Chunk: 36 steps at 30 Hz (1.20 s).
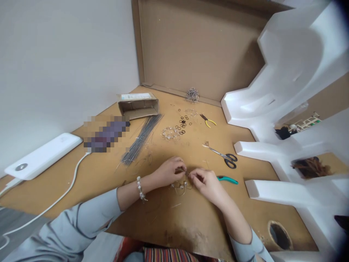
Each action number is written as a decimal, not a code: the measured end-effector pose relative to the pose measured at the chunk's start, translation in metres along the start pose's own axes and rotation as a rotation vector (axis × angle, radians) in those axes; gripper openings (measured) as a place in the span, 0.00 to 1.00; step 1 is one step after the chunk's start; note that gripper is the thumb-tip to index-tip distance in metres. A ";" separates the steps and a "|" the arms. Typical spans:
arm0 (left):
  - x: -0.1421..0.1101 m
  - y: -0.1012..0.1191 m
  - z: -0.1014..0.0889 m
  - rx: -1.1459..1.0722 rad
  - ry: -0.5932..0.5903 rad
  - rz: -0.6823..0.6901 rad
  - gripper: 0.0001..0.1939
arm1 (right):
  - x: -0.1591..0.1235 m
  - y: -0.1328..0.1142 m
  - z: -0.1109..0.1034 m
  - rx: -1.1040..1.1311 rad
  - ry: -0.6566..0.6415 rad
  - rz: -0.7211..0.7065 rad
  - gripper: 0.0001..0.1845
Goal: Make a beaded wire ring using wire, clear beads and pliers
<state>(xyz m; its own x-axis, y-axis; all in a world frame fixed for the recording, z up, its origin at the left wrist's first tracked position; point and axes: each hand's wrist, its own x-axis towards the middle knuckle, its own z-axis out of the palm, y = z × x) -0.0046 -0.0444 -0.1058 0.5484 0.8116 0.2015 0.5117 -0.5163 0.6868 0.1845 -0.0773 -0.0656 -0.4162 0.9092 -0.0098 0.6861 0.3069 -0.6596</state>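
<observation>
Near the table's front, my left hand (174, 170) pinches a part of a beaded wire piece (180, 186), whose clear beads and thin loop hang below the fingers. Facing it, my right hand (203, 180) has thumb and finger pressed together at the same spot, on what looks like thin wire. The fingertips hide the exact join. Partly under my right hand lies a tool with a teal handle (228, 179). Beyond the hands sit a clear beaded ring (170, 133) and several small dark rings (182, 125).
A bundle of grey wires (141, 140) lies left, before an open cardboard box (139, 106). Black-handled scissors (225, 157) and yellow-handled pliers (208, 120) lie right. A white power bank (43, 154) with a cable stands far left. White foam (261, 189) borders the right side.
</observation>
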 end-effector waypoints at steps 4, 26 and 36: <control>0.000 0.002 0.000 -0.007 0.015 -0.038 0.09 | -0.002 -0.003 0.002 -0.037 0.001 -0.004 0.10; -0.001 0.012 0.015 0.073 -0.017 -0.169 0.10 | -0.008 0.003 0.006 -0.167 0.105 0.046 0.10; -0.004 0.008 0.000 -0.091 -0.060 -0.187 0.10 | -0.010 0.007 0.004 -0.250 0.094 0.076 0.10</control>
<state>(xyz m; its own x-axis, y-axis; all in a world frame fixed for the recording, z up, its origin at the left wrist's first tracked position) -0.0027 -0.0518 -0.1004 0.4893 0.8718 0.0246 0.5475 -0.3290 0.7694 0.1906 -0.0853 -0.0732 -0.3087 0.9508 0.0257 0.8438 0.2862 -0.4540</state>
